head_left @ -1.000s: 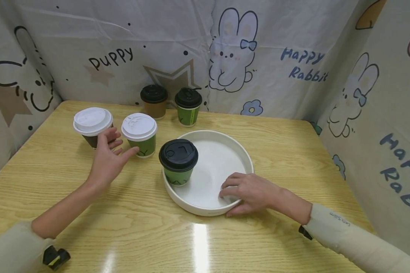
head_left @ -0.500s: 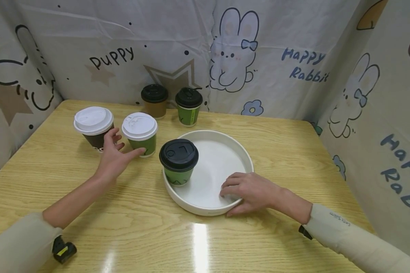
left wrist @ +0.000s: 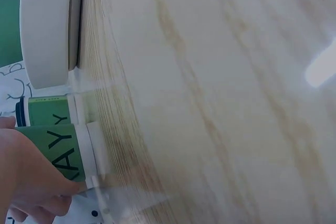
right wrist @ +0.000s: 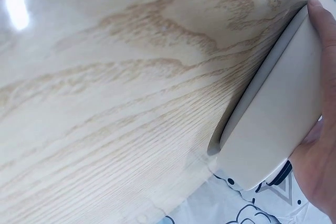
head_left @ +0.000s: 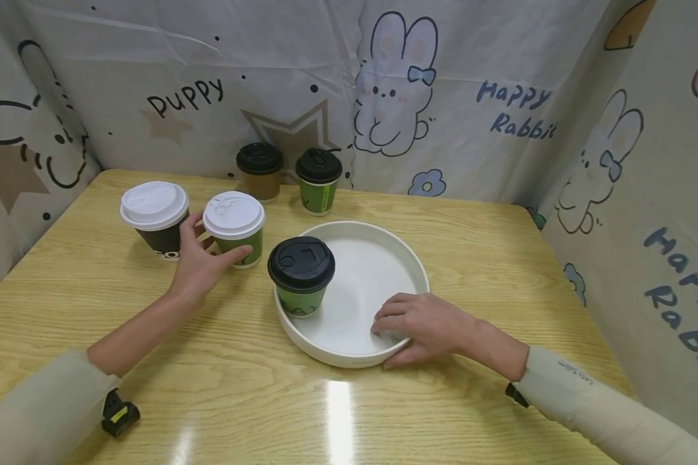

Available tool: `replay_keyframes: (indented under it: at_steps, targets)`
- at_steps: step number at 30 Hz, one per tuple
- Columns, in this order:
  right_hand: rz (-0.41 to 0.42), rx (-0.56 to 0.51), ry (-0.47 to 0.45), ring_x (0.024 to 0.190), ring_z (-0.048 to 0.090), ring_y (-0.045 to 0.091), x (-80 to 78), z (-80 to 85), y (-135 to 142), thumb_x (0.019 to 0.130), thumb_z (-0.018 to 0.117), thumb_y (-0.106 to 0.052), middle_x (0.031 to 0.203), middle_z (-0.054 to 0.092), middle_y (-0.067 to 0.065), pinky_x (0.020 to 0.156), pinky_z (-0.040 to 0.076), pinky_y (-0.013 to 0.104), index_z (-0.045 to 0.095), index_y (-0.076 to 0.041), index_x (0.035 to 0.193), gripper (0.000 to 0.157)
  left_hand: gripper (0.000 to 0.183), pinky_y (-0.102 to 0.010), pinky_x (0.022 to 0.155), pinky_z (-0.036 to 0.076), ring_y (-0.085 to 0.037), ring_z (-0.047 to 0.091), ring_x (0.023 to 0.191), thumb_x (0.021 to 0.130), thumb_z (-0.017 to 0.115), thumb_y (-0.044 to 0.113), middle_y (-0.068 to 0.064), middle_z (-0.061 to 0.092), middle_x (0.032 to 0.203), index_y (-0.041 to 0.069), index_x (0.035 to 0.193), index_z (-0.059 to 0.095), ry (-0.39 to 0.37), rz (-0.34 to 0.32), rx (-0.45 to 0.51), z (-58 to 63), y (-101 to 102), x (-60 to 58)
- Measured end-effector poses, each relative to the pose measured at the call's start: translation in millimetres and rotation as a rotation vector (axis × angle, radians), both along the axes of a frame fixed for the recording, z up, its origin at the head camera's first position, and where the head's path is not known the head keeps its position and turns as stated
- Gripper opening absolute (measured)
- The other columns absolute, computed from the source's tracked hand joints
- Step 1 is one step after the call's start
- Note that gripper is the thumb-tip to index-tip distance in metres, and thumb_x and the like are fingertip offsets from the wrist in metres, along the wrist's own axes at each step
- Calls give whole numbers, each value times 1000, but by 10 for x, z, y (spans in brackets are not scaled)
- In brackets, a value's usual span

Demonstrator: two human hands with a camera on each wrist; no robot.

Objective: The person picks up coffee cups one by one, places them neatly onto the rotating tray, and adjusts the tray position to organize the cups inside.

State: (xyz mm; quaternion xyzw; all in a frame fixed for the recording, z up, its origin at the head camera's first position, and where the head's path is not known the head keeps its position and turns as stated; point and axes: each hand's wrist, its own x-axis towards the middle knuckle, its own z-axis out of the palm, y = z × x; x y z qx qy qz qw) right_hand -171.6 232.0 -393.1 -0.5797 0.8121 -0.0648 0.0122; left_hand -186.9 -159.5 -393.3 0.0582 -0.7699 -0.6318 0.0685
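Observation:
A green paper cup (head_left: 241,248) with a white lid stands on the table. My left hand (head_left: 200,268) holds it low, thumb across the front and fingers at its left side, partly hidden. The left wrist view shows this hand (left wrist: 31,171) against the cup's green sleeve (left wrist: 58,148). A round white tray (head_left: 363,258) lies at the middle, and my right hand (head_left: 421,326) grips its near right rim, fingers inside and thumb outside. In the right wrist view the thumb (right wrist: 323,22) lies along the tray's wall (right wrist: 278,103). A black-lidded green cup (head_left: 301,274) stands inside the tray at the left.
Left of my left hand stands a dark cup (head_left: 157,219) with a white lid. At the back are a brown cup (head_left: 260,174) and a green cup (head_left: 317,184), both black-lidded. A printed cloth (head_left: 296,64) hangs behind the wooden table (head_left: 477,258).
My left hand has moved right, from between the two white-lidded cups onto the green one, its thumb now across the front. The right hand and the tray have stayed in place.

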Motion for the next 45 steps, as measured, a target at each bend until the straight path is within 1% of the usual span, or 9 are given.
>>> replay_keyframes:
  at_steps: [5,12,16,19,24,29,35,45]
  targets:
    - [2,-4,6,110,59,15,-4,-4,-5,85,69,-62,114,66,-4,91,53,32,70,-19,117,53,103,-52,116,26,-39,21,145,86,80,18,-17,12,160,10,156,5,26,14,-53,-14,9,-38]
    - [-4,1,0,110,59,15,-4,-7,-7,85,70,-62,114,66,-4,91,53,32,70,-19,116,53,99,-52,115,27,-40,24,143,86,80,17,-19,18,157,6,154,8,29,13,-87,-73,-18,-81]
    - [-7,0,-6,109,59,15,-3,-6,-7,85,70,-61,114,66,-4,92,53,32,71,-19,116,52,99,-52,115,26,-40,26,142,85,80,17,-20,21,156,4,153,10,45,11,-109,-92,-26,-97]
    - [-9,0,-9,109,59,15,-2,-4,-7,85,70,-61,114,66,-4,92,53,32,71,-19,116,52,100,-52,115,26,-40,27,141,84,81,17,-21,22,155,3,153,10,56,9,-114,-102,-23,-115]
    - [-8,3,-7,109,59,15,-1,-5,-7,85,71,-61,113,66,-4,92,52,32,71,-19,116,53,98,-51,114,29,-38,29,140,84,80,16,-21,24,154,4,152,10,56,6,-95,-115,-7,-139]
    - [-9,-1,-6,110,59,16,0,-7,-9,84,71,-61,114,66,-3,92,52,32,71,-19,116,52,98,-50,115,28,-39,29,140,85,79,14,-20,23,155,4,153,9,66,8,-86,-117,7,-148]
    - [-18,6,-16,111,59,16,4,-6,-10,85,70,-61,115,66,-4,93,52,32,71,-19,116,53,96,-49,115,28,-36,28,140,86,79,15,-19,23,155,4,153,10,72,25,-84,-108,8,-112]
    - [-22,12,-6,110,59,16,9,7,-20,83,73,-60,115,66,-3,93,52,32,71,-19,116,52,94,-51,111,33,-33,30,137,87,78,17,-17,24,153,5,153,13,90,27,-89,-47,6,32]
